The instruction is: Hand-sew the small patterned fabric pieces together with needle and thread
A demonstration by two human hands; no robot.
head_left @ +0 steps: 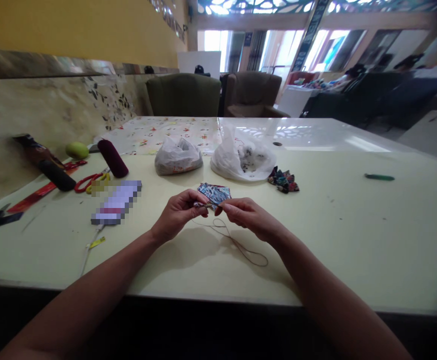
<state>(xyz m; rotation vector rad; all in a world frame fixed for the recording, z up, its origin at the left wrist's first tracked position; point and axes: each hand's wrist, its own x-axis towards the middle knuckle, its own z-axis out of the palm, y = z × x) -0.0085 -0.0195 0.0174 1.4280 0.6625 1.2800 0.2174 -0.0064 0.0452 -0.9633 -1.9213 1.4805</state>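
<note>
My left hand (181, 210) pinches a small folded piece of patterned fabric (202, 204) between thumb and fingers. My right hand (246, 215) is closed at the same piece's right end; whether a needle is in its fingertips is too small to tell. Just behind the fingertips shows a blue-grey patterned cloth (215, 192), and I cannot tell if it is joined to the held piece. A long brown thread (237, 244) trails below the hands in a loose loop on the pale table (338, 250).
Two white plastic bags (178, 159) stand behind the hands, with dark patterned fabric pieces (284, 180) beside the right one. A green pen-like object (379, 177) lies far right. On the left are a phone (117, 202), scissors (93, 182), a maroon thread spool (112, 159) and a dark spool (56, 175).
</note>
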